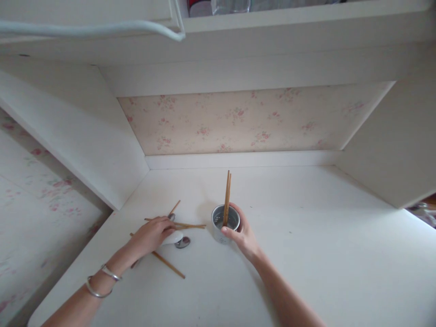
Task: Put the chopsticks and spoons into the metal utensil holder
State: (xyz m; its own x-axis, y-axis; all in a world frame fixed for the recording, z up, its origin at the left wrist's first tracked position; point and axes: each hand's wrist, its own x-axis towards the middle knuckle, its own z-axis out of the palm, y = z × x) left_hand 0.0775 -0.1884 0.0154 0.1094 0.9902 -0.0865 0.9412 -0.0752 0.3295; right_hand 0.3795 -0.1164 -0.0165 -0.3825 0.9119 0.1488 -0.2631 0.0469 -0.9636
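My right hand [243, 234] is wrapped round a small silver metal cup [218, 234], its thumb near the rim. A pair of wooden chopsticks [227, 195] stands upright in the cup, leaning slightly. To the left, my left hand [155, 231] reaches down over a loose pile, fingers curled together at the chopsticks [189, 225] that cross there. What exactly lies between the fingertips is hidden. A white spoon [173, 237] and a metal spoon [183, 242] stick out beside the fingers. Another chopstick [169, 265] lies nearer to me, and one [175, 207] points away behind the hand.
The white tabletop [306, 272] sits in a recess between side panels. Floral wallpaper [238, 122] covers the back. Overhead runs a white shelf [272, 36] with clear containers [231, 5] on it. A white rail [88, 29] crosses the upper left.
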